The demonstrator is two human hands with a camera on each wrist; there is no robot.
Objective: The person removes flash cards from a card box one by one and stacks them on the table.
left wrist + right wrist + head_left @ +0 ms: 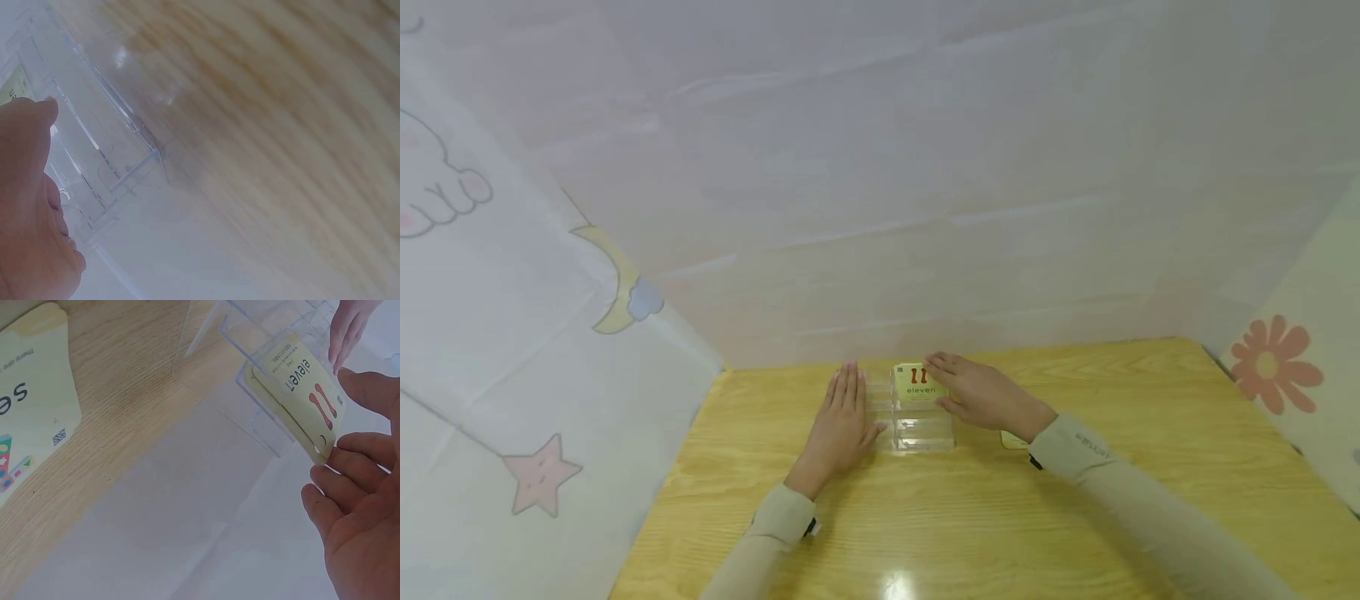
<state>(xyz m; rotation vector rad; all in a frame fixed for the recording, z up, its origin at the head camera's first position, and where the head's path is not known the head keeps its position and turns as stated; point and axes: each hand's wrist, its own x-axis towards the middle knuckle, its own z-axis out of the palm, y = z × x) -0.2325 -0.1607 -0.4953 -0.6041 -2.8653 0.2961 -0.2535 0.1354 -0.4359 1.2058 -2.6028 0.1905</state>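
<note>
A clear acrylic stepped holder (pixel 919 433) stands on the wooden table (pixel 925 517). In its back slot stands a yellow card (pixel 917 383) printed with a red "11" and "eleven". My right hand (pixel 981 392) holds that card (pixel 300 387) by its side edge, thumb above and fingertips (pixel 331 456) at its corner. Flat on the table lies my left hand (pixel 838 421), fingers straight, pressed against the holder's left side (pixel 106 144). The holder's front slots look empty.
A second yellow card (pixel 31 406) lies flat on the table to the right of the holder, partly under my right wrist (pixel 1011 439). Pale printed sheets wall in the table at the back, left and right.
</note>
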